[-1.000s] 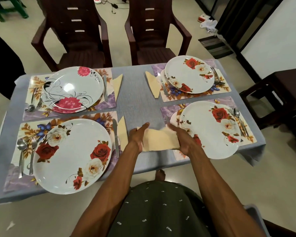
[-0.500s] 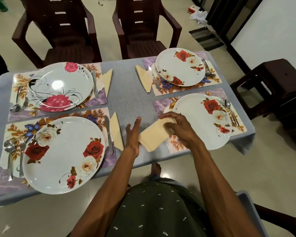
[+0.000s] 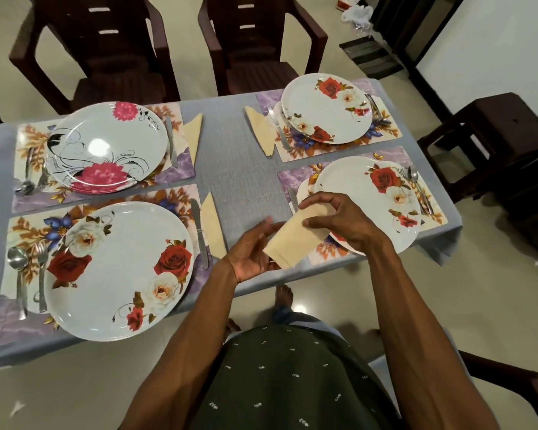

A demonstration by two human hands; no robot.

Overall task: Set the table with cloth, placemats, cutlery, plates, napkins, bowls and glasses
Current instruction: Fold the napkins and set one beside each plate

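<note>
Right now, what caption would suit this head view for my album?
Both hands, left hand and right hand, fold the last napkin beside the near-right plate.

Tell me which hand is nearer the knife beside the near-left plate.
Left. The left hand is just right of that knife, past the folded napkin. The right hand is farther right, over the near-right plate.
</note>
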